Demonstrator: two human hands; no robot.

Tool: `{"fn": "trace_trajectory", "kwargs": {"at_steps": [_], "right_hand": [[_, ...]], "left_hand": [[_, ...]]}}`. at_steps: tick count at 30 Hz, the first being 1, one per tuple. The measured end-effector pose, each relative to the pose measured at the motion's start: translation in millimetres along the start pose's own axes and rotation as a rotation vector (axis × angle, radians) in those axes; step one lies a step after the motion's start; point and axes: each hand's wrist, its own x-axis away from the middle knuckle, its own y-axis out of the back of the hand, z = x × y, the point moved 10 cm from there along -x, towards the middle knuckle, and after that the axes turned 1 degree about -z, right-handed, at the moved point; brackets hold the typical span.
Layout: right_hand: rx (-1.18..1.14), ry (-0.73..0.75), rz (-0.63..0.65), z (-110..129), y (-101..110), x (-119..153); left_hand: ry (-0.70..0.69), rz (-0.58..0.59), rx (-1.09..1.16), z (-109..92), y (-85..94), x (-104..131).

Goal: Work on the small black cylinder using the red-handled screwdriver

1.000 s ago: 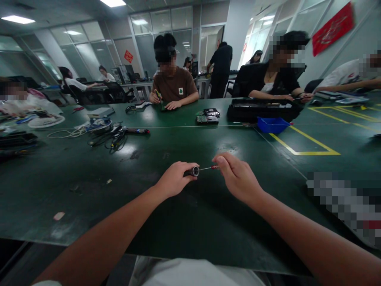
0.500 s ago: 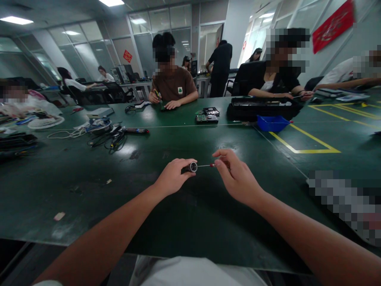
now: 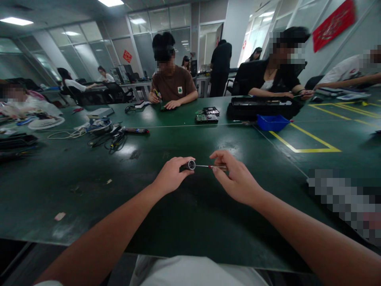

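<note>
Between the thumb and fingers of my left hand (image 3: pixel 171 174) is a short dark cylindrical part (image 3: pixel 191 165), its round, silvery-rimmed end turned toward me and to the right. My right hand (image 3: pixel 235 176) holds a screwdriver (image 3: pixel 218 168) by its clear amber handle, with thumb and fingers around it. The thin metal shaft points left, and its tip meets the open end of the cylinder; whether it goes inside I cannot tell. Both hands are above the green table (image 3: pixel 178 222).
Cables (image 3: pixel 114 137) lie at the left. Hard drives (image 3: pixel 207 115) sit farther back, near a blue tray (image 3: pixel 273 123) and a long black housing (image 3: pixel 262 107). A blurred-out flat object (image 3: pixel 342 202) is at the right. A person in a brown shirt (image 3: pixel 174 85) works opposite.
The cylinder and my left hand have shifted slightly left. My right fingers have changed their position on the screwdriver, so more of its handle shows.
</note>
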Motion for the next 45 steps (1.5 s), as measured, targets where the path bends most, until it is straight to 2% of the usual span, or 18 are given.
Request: {"fn": "trace_trajectory", "kwargs": {"at_steps": [7, 15, 24, 31, 39, 45], "right_hand": [[0.041, -0.122, -0.048, -9, 5, -1], [0.044, -0.015, -0.078, -4, 4, 1], [0.074, -0.098, 0.005, -10, 0, -2], [0.025, -0.017, -0.001, -6, -4, 0], [0.048, -0.097, 0.016, -10, -2, -3], [0.02, -0.036, 0.015, -5, -2, 0]], "left_hand": [[-0.055, 0.07, -0.02, -8, -9.2, 2], [-0.01, 0.037, -0.011, -3, -2.0, 0], [-0.015, 0.054, -0.031, -4, -5.0, 0], [0.022, 0.005, -0.02, 2, 1.3, 0], [-0.009, 0.049, -0.017, -3, -3.9, 1], [0.009, 0.042, -0.01, -2, -2.1, 1]]}}
